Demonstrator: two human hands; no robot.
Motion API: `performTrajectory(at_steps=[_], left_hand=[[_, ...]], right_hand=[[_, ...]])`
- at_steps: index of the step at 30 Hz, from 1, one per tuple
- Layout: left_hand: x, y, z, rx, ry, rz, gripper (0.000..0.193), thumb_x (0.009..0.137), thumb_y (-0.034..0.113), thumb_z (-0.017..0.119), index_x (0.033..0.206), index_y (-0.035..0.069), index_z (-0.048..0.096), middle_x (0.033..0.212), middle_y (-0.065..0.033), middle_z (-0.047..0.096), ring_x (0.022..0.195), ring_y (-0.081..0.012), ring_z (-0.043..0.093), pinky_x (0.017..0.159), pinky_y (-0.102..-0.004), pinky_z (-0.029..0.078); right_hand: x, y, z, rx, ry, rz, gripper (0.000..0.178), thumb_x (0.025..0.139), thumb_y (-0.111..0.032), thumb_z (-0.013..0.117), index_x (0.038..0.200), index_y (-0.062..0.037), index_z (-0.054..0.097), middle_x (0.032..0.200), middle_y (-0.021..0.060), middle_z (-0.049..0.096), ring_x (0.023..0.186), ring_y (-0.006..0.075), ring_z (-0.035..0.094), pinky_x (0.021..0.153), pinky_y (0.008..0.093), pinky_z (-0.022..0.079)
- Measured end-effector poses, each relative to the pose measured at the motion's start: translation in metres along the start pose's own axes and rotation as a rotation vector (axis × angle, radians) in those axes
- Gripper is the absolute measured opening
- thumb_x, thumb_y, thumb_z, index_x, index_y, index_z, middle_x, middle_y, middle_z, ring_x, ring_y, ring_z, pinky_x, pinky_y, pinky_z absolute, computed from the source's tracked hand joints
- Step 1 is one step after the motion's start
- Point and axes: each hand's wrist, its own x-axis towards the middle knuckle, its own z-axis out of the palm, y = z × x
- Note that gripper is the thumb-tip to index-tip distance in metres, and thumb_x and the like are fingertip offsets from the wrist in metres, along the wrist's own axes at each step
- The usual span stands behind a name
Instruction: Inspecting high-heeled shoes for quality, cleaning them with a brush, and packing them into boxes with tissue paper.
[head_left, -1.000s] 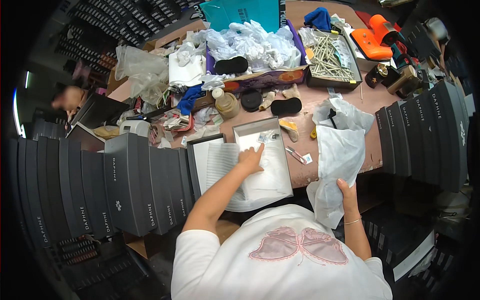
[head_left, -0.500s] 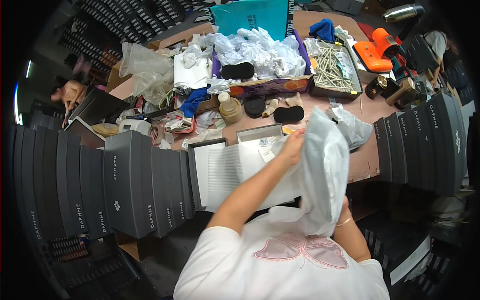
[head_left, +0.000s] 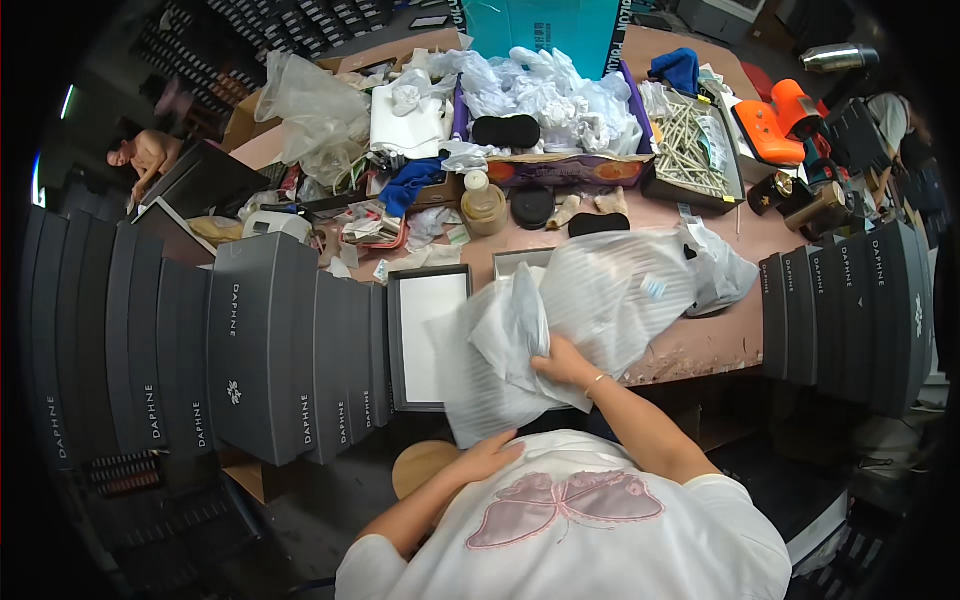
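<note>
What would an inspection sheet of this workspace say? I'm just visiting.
Surface: pinkish tabletop, scuffed along its near edge.
Job's things: white wrapping and a striped sheet, mostly covering a grey box; a white-lined tray at its left.
Clutter: crumpled paper in a purple carton, sticks, bottle, orange device.
Hands: right hand grips the wrapping; left hand is by the shirt front, its grip unclear.
Cables: nothing seen clearly.
Surroundings: dark boxes stacked left and right; another person at far left.
</note>
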Motion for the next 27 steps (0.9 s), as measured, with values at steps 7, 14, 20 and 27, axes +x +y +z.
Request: performTrajectory(at_steps=[7, 14, 20, 27], left_hand=[[0.015, -0.019, -0.012, -1.518, 0.639, 0.025, 0.04, 0.091, 0.025, 0.063, 0.12, 0.0, 0.054, 0.116, -0.0095, 0.06, 0.109, -0.0221, 0.056, 0.094, -0.0365, 0.044], [0.003, 0.035, -0.108, -0.905, 1.165, 0.401, 0.023, 0.086, 0.011, 0.067, 0.103, -0.004, 0.064, 0.099, -0.0075, 0.065, 0.089, -0.0143, 0.06, 0.082, -0.0292, 0.046], [0.008, 0.077, -0.135, -0.382, 1.155, 0.549, 0.018, 0.088, 0.015, 0.067, 0.082, -0.003, 0.064, 0.076, -0.0016, 0.064, 0.068, -0.0078, 0.052, 0.062, -0.0254, 0.044], [-0.018, 0.107, -0.082, -0.309, 0.888, 0.525, 0.021, 0.09, 0.014, 0.064, 0.08, -0.005, 0.06, 0.067, -0.0056, 0.054, 0.062, -0.009, 0.048, 0.057, -0.0252, 0.041]], right_hand=[[-0.004, -0.022, -0.019, 0.376, -0.126, 0.261, 0.052, 0.072, -0.017, 0.065, 0.118, 0.0057, 0.056, 0.105, 0.0126, 0.065, 0.093, 0.0204, 0.061, 0.085, 0.0317, 0.048], [-0.021, -0.073, -0.055, 0.666, -0.267, 0.185, 0.055, 0.071, -0.019, 0.067, 0.12, 0.0037, 0.055, 0.107, 0.0125, 0.063, 0.096, 0.0187, 0.059, 0.087, 0.0297, 0.046], [0.002, -0.009, 0.017, -0.252, 0.123, -0.046, 0.052, 0.067, -0.021, 0.066, 0.113, 0.0006, 0.056, 0.104, 0.0277, 0.061, 0.095, 0.0425, 0.058, 0.088, 0.0435, 0.046], [-0.005, -0.01, 0.014, -0.221, 0.073, 0.001, 0.057, 0.069, -0.023, 0.065, 0.119, -0.0013, 0.051, 0.106, 0.0262, 0.058, 0.095, 0.0432, 0.059, 0.084, 0.0464, 0.048]])
